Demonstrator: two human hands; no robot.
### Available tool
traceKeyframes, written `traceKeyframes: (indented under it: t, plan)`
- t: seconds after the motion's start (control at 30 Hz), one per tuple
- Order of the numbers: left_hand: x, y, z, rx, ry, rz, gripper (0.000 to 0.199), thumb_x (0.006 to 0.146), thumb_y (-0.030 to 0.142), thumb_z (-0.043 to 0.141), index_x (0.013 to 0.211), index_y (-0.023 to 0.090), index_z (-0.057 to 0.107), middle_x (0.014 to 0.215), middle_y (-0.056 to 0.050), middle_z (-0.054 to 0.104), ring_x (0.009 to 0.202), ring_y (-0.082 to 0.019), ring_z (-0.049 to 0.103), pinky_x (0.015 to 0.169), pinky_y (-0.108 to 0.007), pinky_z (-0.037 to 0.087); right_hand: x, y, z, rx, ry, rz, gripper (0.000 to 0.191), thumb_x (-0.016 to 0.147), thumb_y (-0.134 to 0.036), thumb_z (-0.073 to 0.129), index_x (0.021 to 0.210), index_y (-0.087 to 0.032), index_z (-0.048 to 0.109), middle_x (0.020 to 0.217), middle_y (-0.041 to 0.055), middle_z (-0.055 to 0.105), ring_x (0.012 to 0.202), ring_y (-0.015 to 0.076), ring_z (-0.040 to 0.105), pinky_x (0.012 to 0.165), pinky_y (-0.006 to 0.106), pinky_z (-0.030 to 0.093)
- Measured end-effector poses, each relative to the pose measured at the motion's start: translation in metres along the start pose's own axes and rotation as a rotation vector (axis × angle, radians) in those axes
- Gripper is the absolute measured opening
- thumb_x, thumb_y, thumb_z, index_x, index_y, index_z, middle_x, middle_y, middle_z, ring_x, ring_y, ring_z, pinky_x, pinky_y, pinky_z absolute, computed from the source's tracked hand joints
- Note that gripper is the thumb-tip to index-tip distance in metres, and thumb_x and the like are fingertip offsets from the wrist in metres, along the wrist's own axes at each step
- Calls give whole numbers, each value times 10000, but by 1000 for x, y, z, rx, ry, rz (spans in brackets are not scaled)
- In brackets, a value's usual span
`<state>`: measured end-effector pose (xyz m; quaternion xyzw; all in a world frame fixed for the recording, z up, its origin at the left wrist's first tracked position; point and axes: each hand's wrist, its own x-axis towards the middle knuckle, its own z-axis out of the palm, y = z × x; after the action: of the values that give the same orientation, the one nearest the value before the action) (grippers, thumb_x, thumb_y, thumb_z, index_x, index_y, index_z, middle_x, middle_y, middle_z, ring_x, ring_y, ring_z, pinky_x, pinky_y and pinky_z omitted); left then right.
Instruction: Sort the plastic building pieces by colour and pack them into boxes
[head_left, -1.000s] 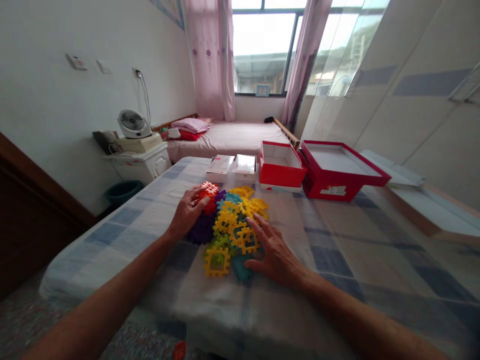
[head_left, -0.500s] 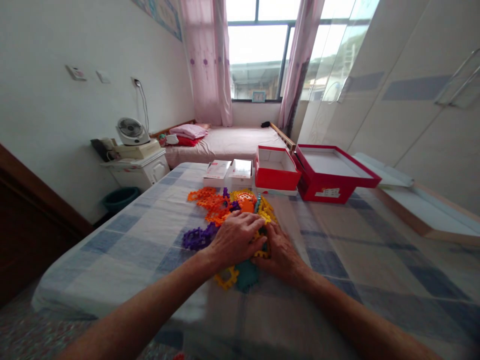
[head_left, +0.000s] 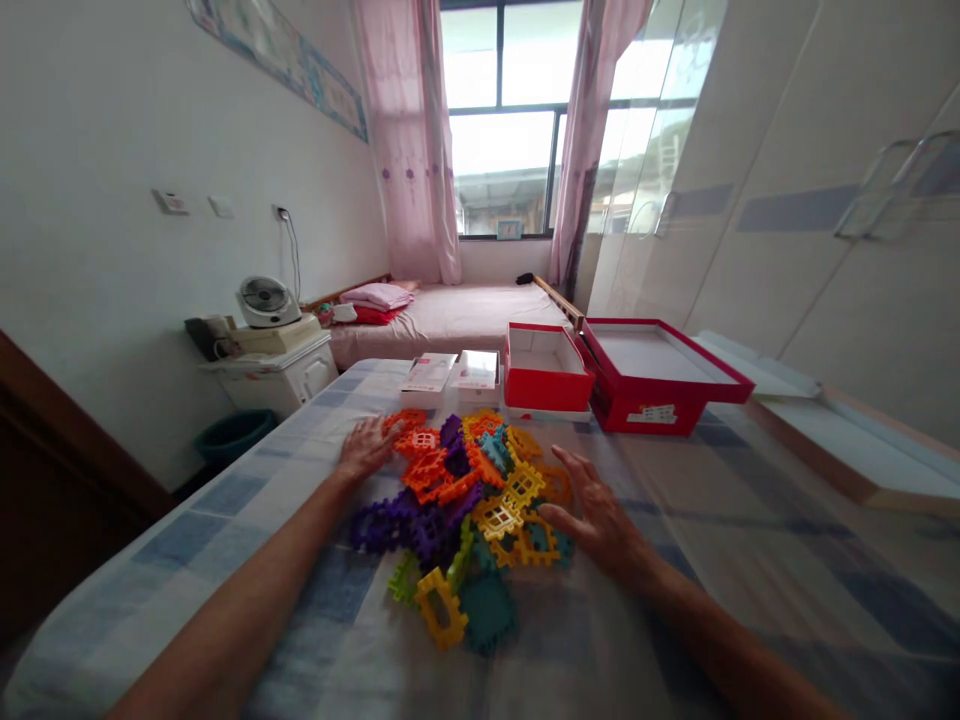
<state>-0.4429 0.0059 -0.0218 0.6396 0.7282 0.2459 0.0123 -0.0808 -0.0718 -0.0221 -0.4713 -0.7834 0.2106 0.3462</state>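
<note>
A loose pile of plastic toy pieces with toothed edges lies on the checked cloth. Orange pieces (head_left: 426, 474) are at the upper left, purple pieces (head_left: 431, 530) below them, yellow window-like pieces (head_left: 499, 518) on the right. A teal piece (head_left: 487, 610) and a yellow frame (head_left: 440, 608) are nearest me. My left hand (head_left: 367, 448) rests at the pile's upper left edge, fingertips by the orange pieces. My right hand (head_left: 589, 508) is at the right edge beside the yellow pieces, fingers spread, holding nothing.
Behind the pile stand two small white boxes (head_left: 429, 372), an open red box (head_left: 547, 385) and a larger dark red box (head_left: 649, 415). An open shallow box (head_left: 862, 485) lies at the right. Beyond the table are a bed (head_left: 472, 315) and a fan (head_left: 266, 300).
My hands, together over the middle of the pile before, have moved apart to its left and right sides. More pieces now show, including green ones. The view has tilted up slightly.
</note>
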Motion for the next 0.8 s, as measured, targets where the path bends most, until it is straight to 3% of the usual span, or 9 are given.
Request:
traceKeyframes:
  t: [0.1, 0.23, 0.37, 0.47, 0.63, 0.8]
  plan:
    - [1, 12, 10, -182, -72, 65, 604, 838, 527, 321, 1221, 103, 515, 1291, -152, 520, 1224, -256, 442, 1021, -373, 322, -1, 5, 6, 47, -61, -13, 749, 789, -508, 542, 1416, -260, 217, 1447, 95, 289, 1335, 249, 267, 1084, 459, 246]
    - [-11, 45, 10, -406, -105, 128, 589, 864, 535, 294, 1235, 135, 516, 1266, -112, 539, 1187, -214, 476, 1006, -339, 355, -1, 4, 9, 88, -85, -29, 799, 766, -500, 578, 1428, -273, 193, 1477, 84, 242, 1357, 257, 220, 1094, 471, 224]
    - [-24, 78, 3, -552, -109, 144, 585, 836, 543, 406, 1227, 123, 522, 1283, -131, 492, 1113, -212, 527, 934, -313, 424, 0, 2, 9, 127, -67, 9, 805, 773, -505, 562, 1435, -245, 184, 1477, 92, 246, 1356, 260, 223, 1097, 461, 217]
    - [-32, 103, 0, -634, -145, 234, 554, 795, 511, 519, 1200, 132, 546, 1239, -123, 512, 1001, -201, 579, 890, -325, 455, 1, 2, 8, 177, -14, 81, 731, 821, -517, 478, 1432, -228, 199, 1478, 86, 248, 1355, 240, 228, 1105, 439, 203]
    - [-56, 154, 3, -549, -175, 544, 353, 830, 391, 532, 1105, 185, 611, 1151, -77, 575, 1020, -185, 568, 905, -306, 449, 5, 7, 7, 319, 72, 230, 704, 856, -572, 350, 1428, -182, 222, 1467, 96, 279, 1342, 227, 266, 1100, 410, 225]
    - [-81, 197, 2, -391, -262, 797, 340, 842, 408, 511, 1108, 218, 606, 1125, -46, 604, 999, -179, 583, 907, -283, 445, 8, 12, 4, 402, 125, 303, 727, 841, -618, 326, 1413, -173, 259, 1475, 83, 270, 1350, 220, 249, 1111, 399, 205]
